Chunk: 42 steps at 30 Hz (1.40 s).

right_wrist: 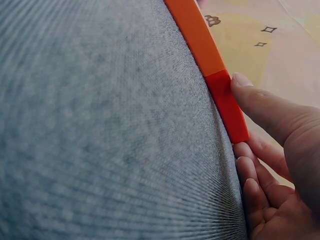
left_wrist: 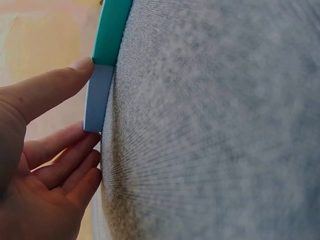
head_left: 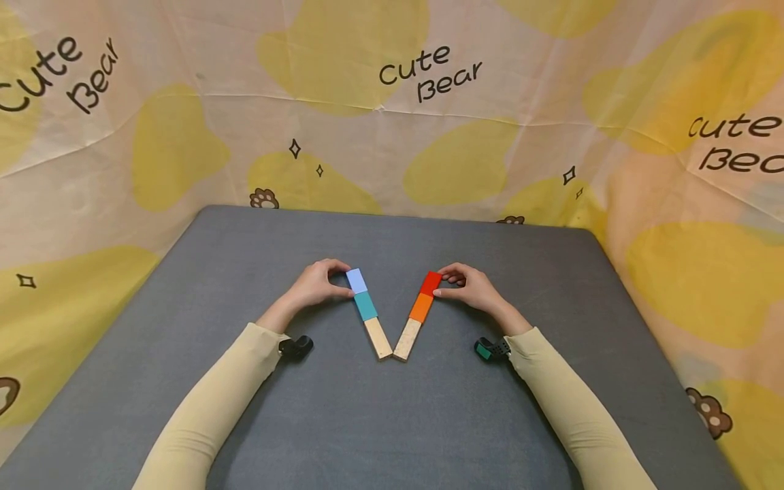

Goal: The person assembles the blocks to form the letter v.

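Note:
Six flat blocks lie as a V, its point toward the person. On the left arm of it, a light blue block (head_left: 356,281) tops a teal block (head_left: 366,306) and a bare wooden block (head_left: 378,339). The right arm has a red block (head_left: 431,282), an orange block (head_left: 420,307) and another wooden block (head_left: 407,340). My left hand (head_left: 317,282) pinches the light blue block, thumb by its seam with the teal one, index fingertip at its far end. Likewise, my right hand (head_left: 471,287) holds the red block (right_wrist: 227,107) between thumb and index finger.
A grey cloth-covered table (head_left: 392,422) spreads under everything. Behind it and along both sides hangs a printed curtain (head_left: 343,68) with yellow patches and lettering. Dark wrist devices (head_left: 297,348) sit at both cuffs.

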Available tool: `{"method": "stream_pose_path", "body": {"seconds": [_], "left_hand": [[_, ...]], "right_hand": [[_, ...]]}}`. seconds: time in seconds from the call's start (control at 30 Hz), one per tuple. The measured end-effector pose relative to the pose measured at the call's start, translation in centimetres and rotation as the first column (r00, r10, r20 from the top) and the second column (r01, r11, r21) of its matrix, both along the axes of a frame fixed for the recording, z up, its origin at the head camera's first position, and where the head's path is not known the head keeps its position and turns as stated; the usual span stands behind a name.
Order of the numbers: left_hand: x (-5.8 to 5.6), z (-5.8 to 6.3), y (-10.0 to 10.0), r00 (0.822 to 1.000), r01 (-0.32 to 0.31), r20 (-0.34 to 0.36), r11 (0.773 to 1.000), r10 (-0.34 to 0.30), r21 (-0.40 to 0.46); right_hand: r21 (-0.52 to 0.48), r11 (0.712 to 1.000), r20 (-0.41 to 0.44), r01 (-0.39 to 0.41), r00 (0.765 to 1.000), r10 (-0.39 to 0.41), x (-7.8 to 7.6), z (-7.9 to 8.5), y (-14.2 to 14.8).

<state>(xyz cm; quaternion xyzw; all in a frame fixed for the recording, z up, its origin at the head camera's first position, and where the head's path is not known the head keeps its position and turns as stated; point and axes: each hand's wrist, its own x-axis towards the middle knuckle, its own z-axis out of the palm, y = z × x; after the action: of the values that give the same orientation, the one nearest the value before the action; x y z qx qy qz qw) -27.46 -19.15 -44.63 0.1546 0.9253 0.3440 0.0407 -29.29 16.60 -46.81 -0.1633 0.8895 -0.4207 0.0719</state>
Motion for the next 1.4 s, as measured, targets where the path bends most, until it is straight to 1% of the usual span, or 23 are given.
{"method": "stream_pose_path", "body": {"seconds": [0.27, 0.9, 1.23, 1.4], "left_hand": [[-0.15, -0.09, 0.04, 1.000, -0.003, 0.002, 1.000, 0.003, -0.003], [-0.05, -0.17, 0.03, 1.000, -0.006, -0.006, 1.000, 0.006, 0.006], [-0.21, -0.38, 0.08, 1.000, -0.008, 0.005, 1.000, 0.008, 0.010], [-0.14, -0.25, 0.06, 1.000, -0.009, 0.019, 1.000, 0.008, 0.017]], "right_hand": [[0.026, 1.000, -0.010, -0.003, 1.000, 0.003, -0.01, 0.09, 0.02], [0.018, 1.000, -0.008, -0.015, 1.000, 0.015, 0.01, 0.09, 0.18], [0.024, 1.000, -0.008, -0.007, 1.000, 0.007, 0.07, 0.13, 0.12], [0.020, 1.000, -0.017, -0.009, 1.000, 0.009, 0.07, 0.01, 0.08]]}}
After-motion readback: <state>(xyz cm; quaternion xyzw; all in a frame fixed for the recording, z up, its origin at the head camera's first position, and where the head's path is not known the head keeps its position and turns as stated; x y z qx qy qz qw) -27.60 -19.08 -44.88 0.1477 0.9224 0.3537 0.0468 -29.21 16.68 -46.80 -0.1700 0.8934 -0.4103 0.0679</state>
